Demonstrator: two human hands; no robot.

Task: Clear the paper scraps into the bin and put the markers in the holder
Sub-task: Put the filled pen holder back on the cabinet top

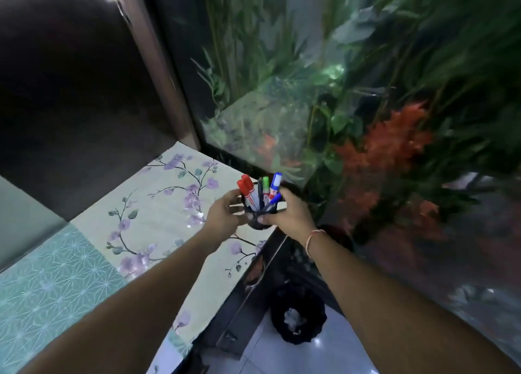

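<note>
Holder: a small dark round cup-shaped marker holder (258, 223) is seen standing upright on the worktop, close to its right edge and just in front of the aquarium's lower frame.
Markers: red-capped (244, 187), green-capped (265, 182) and blue-capped white-bodied markers (276, 182) are seen standing upright in the holder, caps up, with a dark pen (260, 190) among them.
Left hand: the left hand (222, 215) is wrapped around the left side of the holder, fingers curled against its wall.
Right hand: the right hand (287, 212) is closed around the right side of the holder, the thumb laid across its front; a thin pale string bracelet (313, 239) is worn on that wrist.
Worktop: the worktop is covered with a cream sheet printed with purple blossoms (169, 204); to the left of the holder and nearer the camera, a teal sheet with a star pattern (56, 283) is laid.
Bin: a black bin lined with a dark bag (297, 315) is seen on the pale tiled floor, below the holder and beside the worktop's dark cabinet front (248, 297); crumpled grey-white paper scraps (293, 317) are seen inside it.
Aquarium: a large glass aquarium with green and orange-red plants (352, 105) is seen behind the holder.
</note>
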